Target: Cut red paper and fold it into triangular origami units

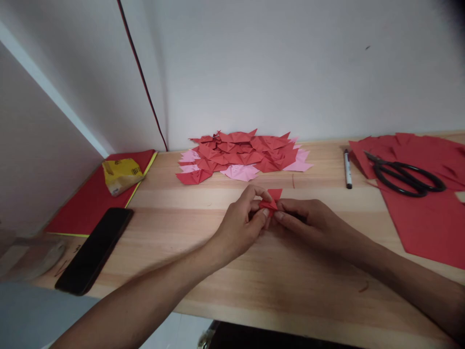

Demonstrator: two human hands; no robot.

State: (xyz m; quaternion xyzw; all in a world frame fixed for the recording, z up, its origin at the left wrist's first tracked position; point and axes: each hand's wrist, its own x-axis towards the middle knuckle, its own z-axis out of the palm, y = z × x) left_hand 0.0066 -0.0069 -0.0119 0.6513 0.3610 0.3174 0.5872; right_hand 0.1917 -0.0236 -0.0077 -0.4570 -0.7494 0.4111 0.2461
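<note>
Between my two hands, just above the middle of the wooden table, is a small folded piece of red paper [275, 194]. My left hand [244, 215] pinches it from the left, thumb and index finger on its creased part. From the right, my right hand [308, 218] grips its lower edge with thumb and fingers pressed together. One pointed flap sticks up past the fingertips; the lower part is mostly hidden by them. Behind the hands lies a pile of folded red and pink paper pieces [240, 150] against the wall.
Black-handled scissors [407, 177] lie on red paper sheets [428, 223] at the right, beside a marker pen [348, 169]. To the left are a black phone [95, 251], a stack of red paper [82, 203] and a yellow packet [122, 175]. The table's front edge [254, 322] runs below my arms.
</note>
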